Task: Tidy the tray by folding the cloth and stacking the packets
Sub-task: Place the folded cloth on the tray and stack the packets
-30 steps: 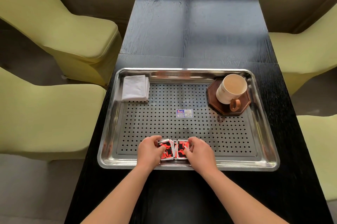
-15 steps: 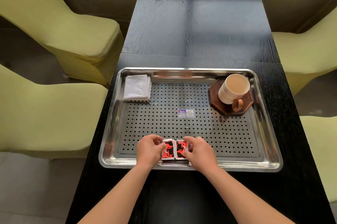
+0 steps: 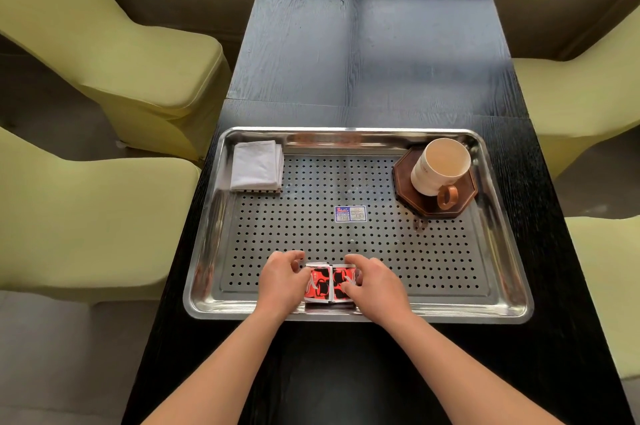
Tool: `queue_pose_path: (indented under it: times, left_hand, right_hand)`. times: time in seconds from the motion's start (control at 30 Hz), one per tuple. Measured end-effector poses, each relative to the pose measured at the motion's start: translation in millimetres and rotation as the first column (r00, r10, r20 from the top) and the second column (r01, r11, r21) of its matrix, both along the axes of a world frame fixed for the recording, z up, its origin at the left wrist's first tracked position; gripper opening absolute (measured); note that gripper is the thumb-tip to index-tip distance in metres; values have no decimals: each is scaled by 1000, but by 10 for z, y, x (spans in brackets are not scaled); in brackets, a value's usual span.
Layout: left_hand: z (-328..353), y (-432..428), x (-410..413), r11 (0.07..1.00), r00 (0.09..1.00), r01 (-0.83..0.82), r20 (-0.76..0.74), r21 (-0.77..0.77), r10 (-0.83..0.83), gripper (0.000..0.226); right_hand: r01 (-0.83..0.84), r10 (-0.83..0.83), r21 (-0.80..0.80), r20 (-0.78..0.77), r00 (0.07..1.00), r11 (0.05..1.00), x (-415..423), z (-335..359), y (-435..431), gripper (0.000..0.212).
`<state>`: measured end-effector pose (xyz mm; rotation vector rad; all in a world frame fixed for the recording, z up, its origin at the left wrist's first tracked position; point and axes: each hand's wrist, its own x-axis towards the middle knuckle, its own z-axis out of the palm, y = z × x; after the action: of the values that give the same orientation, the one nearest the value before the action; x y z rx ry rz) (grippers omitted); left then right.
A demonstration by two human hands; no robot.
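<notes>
Packets with a red and black print lie at the near edge of the metal tray, about in the middle of that edge, on the perforated floor. Two of them show side by side and touch each other; whether more lie under them cannot be told. The left hand grips the left side of the packets, with its fingers curled over the far edge and the thumb on the near side. The right hand grips the right side in the same way, fingers bent round the packet. So the packets sit between the two hands, and both hands have hold of them.

In the far left corner of the tray lies the white cloth, folded into a neat square. In the far right corner stands a cream cup with a brown handle, on a dark eight-sided coaster. The cup is upright. A small blue and white sticker is on the floor of the tray near its centre, well apart from the packets. The tray rests on a black counter with a wood grain, and yellow-green chairs stand on both sides of it.
</notes>
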<state>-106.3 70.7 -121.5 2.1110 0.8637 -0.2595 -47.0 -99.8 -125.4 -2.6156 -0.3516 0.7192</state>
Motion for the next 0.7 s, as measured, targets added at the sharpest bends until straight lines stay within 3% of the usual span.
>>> queue_pose_path:
  times: [0.17,0.4,0.7]
  left_hand:
    - [23,-43,65,990,984,140,-105,-19,-141,45]
    - [24,-99,28,988,984,152,-96,11,-150,45]
    - [103,-33,-2,984,994,-88,-71,-152,77,54]
  right_hand:
    - [-14,14,-21,-14,1000,1000,0,7,18,49]
    - [-24,23,-19,-30,999,1000,-3,20,12,47]
    - [19,-19,6,6,1000,1000,-3,60,-59,45]
